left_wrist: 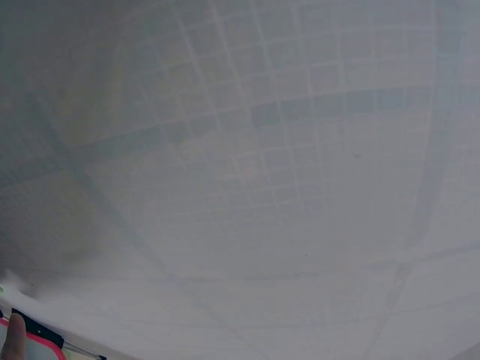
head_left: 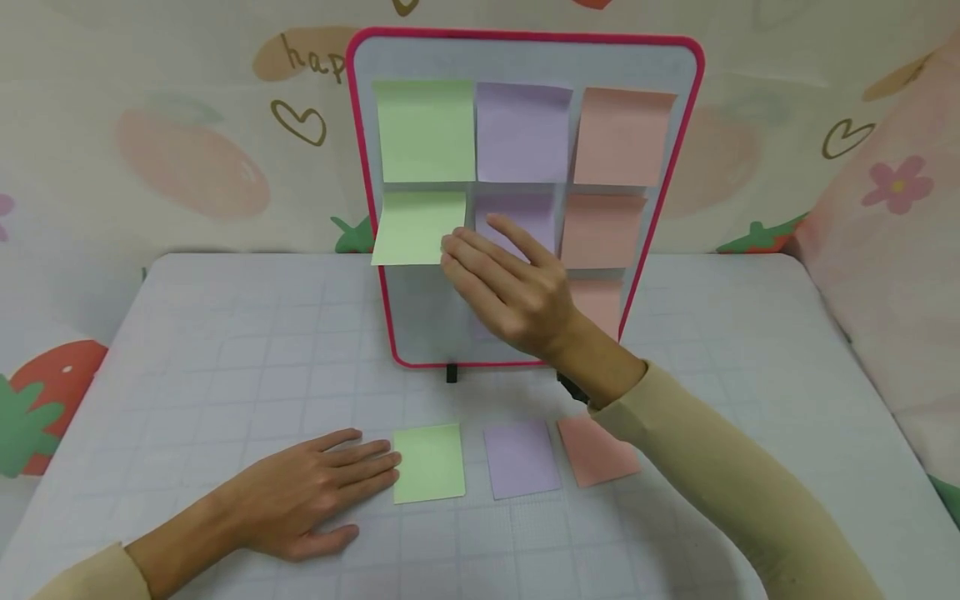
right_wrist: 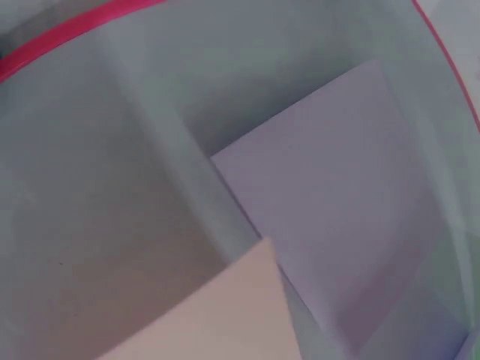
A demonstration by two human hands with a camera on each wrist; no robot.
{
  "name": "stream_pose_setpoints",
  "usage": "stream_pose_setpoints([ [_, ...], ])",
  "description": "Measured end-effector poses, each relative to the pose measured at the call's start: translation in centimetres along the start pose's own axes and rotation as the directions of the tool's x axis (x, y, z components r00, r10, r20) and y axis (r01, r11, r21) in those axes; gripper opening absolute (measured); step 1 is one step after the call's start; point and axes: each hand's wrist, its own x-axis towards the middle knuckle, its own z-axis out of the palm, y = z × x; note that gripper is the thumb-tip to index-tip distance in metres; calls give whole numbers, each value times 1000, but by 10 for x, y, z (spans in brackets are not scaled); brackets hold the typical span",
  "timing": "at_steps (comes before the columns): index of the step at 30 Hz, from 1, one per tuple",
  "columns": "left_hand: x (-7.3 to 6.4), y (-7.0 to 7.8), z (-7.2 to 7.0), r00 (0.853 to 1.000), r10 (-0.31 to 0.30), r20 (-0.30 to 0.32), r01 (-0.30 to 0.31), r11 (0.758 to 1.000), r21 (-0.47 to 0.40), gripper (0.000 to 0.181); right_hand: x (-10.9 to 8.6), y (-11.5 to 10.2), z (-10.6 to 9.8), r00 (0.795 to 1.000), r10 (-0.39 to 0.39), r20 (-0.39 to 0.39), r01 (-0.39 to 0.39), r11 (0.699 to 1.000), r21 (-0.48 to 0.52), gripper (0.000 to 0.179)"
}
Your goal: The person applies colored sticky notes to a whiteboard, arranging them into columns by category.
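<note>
My right hand (head_left: 513, 287) is raised before the white board (head_left: 423, 312), fingers extended. Its fingertips meet the right edge of the second-row green sticky note (head_left: 416, 229), whose lower edge stands out from the board. Behind the hand, a purple note (head_left: 513, 208) is partly covered. In the right wrist view, a purple note (right_wrist: 330, 195) and the corner of a pinkish note (right_wrist: 225, 315) show. My left hand (head_left: 315, 492) rests on the table with its fingers spread, fingertips at the left edge of a green sticky pad (head_left: 430, 464).
A purple pad (head_left: 522, 460) and a pink pad (head_left: 597, 450) lie right of the green one, the pink partly under my right sleeve. Top-row notes are green (head_left: 425, 132), purple (head_left: 523, 133) and pink (head_left: 624, 137). Behind the grid-patterned table (head_left: 225, 375) hangs printed cloth (head_left: 187, 158).
</note>
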Motion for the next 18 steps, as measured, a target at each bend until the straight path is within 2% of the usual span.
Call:
stream_pose_setpoints([
  [18, 0, 0, 0, 1000, 1, -9, -1, 1000, -26, 59, -16, 1, -3, 993, -5, 121, -2, 999, 53, 17],
])
